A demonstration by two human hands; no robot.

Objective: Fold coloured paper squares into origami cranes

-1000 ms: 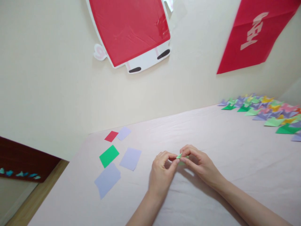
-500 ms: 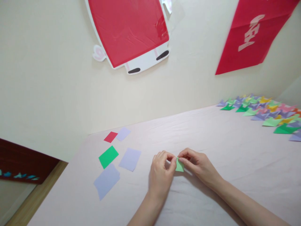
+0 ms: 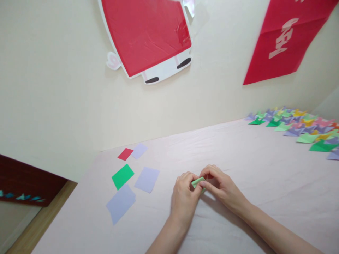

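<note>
A small folded piece of light green paper (image 3: 198,182) is pinched between both my hands just above the pale pink table (image 3: 238,162). My left hand (image 3: 184,198) curls its fingers round the paper's left side. Fingertips of my right hand (image 3: 222,188) press on its right side and top. Most of the paper is hidden by my fingers.
Flat paper sheets lie to the left: a red one (image 3: 125,153), a green one (image 3: 123,176) and three lilac ones (image 3: 147,179). Several folded paper shapes in many colours (image 3: 296,124) crowd the far right. The table's left edge (image 3: 66,208) drops to a wooden floor. Red posters hang on the wall.
The green piece, held as a flat triangle half a second ago, is now folded narrower and tucked deeper between my fingers. Both hands have closed slightly together.
</note>
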